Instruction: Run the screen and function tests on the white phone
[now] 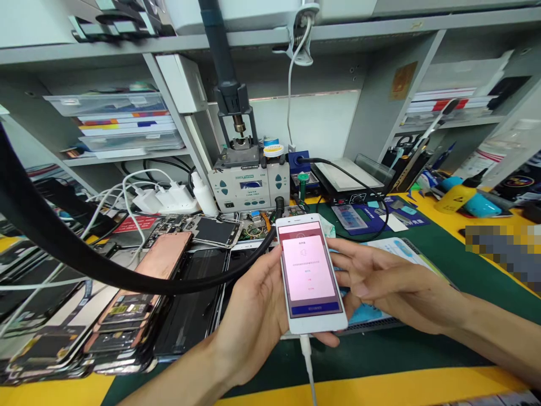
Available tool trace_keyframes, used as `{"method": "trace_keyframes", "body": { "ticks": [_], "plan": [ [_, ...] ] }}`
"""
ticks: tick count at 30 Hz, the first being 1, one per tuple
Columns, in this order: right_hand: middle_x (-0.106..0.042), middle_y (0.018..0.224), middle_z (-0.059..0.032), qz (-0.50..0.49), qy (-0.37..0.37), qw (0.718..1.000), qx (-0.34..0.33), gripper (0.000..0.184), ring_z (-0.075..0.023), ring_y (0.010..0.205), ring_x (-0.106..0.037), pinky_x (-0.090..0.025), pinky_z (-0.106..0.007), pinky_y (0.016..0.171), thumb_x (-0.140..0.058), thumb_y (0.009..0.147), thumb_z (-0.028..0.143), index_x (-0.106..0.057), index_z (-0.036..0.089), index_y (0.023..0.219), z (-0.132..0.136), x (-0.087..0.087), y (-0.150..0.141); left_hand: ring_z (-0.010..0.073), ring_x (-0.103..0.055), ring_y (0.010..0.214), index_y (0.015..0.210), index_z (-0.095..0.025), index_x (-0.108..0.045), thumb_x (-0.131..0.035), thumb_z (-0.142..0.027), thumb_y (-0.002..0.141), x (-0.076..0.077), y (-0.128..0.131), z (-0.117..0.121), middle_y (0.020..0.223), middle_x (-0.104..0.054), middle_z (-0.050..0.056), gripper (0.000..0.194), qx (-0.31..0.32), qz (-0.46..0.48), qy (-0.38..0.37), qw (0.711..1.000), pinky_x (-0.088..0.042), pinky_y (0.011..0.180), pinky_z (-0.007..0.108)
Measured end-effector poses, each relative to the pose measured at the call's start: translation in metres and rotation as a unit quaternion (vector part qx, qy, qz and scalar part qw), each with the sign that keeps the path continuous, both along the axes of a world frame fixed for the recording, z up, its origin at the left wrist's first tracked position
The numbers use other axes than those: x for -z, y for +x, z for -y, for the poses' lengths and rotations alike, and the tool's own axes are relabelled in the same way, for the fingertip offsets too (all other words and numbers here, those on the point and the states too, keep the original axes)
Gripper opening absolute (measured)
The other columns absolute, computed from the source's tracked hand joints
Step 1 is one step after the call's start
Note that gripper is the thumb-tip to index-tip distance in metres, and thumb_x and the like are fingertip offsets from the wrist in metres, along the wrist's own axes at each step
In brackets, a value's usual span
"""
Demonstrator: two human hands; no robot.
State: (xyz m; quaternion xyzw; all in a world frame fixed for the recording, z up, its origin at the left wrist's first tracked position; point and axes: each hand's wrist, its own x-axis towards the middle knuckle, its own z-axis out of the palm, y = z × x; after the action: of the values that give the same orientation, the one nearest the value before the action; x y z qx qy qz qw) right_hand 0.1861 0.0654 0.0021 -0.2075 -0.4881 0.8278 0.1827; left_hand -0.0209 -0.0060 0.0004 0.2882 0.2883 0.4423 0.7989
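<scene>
A white smartphone (313, 276) is held upright in my left hand (257, 310). My left thumb lies along its left edge, and the other fingers go behind it. Its lit screen shows a pale pop-up box with a speaker icon over a darker page and a blue bar. Plugged into its bottom end is a white cable (307, 361). My right hand (389, 282) is beside the phone's right edge, fingers stretched towards it and thumb bent above the palm. Whether those fingertips bear on the phone's back is hidden.
Phone parts (143, 299) lie in stacks at left. A thick black hose (127, 270) arches across them. Behind stand a hot-air station (249, 186) and a flat heating plate (350, 175). A yellow bottle (459, 192) stands right, on the green mat (477, 282).
</scene>
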Motion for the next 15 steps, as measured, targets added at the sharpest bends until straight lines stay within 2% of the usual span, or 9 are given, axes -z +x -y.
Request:
{"method": "trace_keyframes", "body": {
  "ticks": [2, 6, 10, 15],
  "plan": [
    [-0.058, 0.141, -0.0119, 0.004, -0.002, 1.000, 0.006, 0.086, -0.0268, 0.109, -0.067, -0.059, -0.032, 0.076, -0.069, 0.081, 0.018, -0.032, 0.031, 0.158, 0.0000, 0.0010, 0.0002, 0.0367, -0.069, 0.101, 0.136, -0.019, -0.062, -0.028, -0.054, 0.102, 0.0013, 0.0001, 0.0000, 0.122, -0.069, 0.018, 0.059, 0.003, 0.003, 0.002, 1.000, -0.055, 0.077, 0.049],
    [-0.064, 0.131, -0.0110, 0.011, -0.002, 1.000, 0.018, 0.079, -0.0190, 0.092, -0.069, -0.059, -0.028, 0.072, -0.071, 0.084, 0.019, -0.038, 0.030, 0.155, 0.0011, -0.0006, -0.0015, 0.0379, -0.069, 0.103, 0.136, -0.020, -0.062, -0.029, -0.055, 0.102, 0.0039, -0.0004, -0.0004, 0.119, -0.069, 0.017, 0.059, 0.002, 0.005, 0.002, 1.000, -0.055, 0.077, 0.050],
    [-0.068, 0.117, -0.0093, 0.022, 0.000, 1.000, 0.022, 0.073, -0.0160, 0.083, -0.069, -0.060, -0.028, 0.071, -0.071, 0.085, 0.021, -0.044, 0.028, 0.152, 0.0021, -0.0027, -0.0031, 0.0370, -0.069, 0.100, 0.136, -0.020, -0.062, -0.033, -0.057, 0.101, 0.0060, -0.0013, -0.0006, 0.119, -0.069, 0.017, 0.059, 0.001, 0.008, -0.003, 1.000, -0.056, 0.077, 0.050],
    [-0.066, 0.122, -0.0105, 0.018, -0.003, 1.000, 0.023, 0.067, -0.0169, 0.083, -0.069, -0.061, -0.029, 0.070, -0.069, 0.085, 0.017, -0.050, 0.027, 0.148, 0.0022, -0.0004, -0.0028, 0.0339, -0.069, 0.097, 0.137, -0.019, -0.062, -0.033, -0.056, 0.101, 0.0065, -0.0007, 0.0008, 0.121, -0.069, 0.017, 0.059, 0.000, 0.002, -0.001, 1.000, -0.056, 0.077, 0.050]
  ]
}}
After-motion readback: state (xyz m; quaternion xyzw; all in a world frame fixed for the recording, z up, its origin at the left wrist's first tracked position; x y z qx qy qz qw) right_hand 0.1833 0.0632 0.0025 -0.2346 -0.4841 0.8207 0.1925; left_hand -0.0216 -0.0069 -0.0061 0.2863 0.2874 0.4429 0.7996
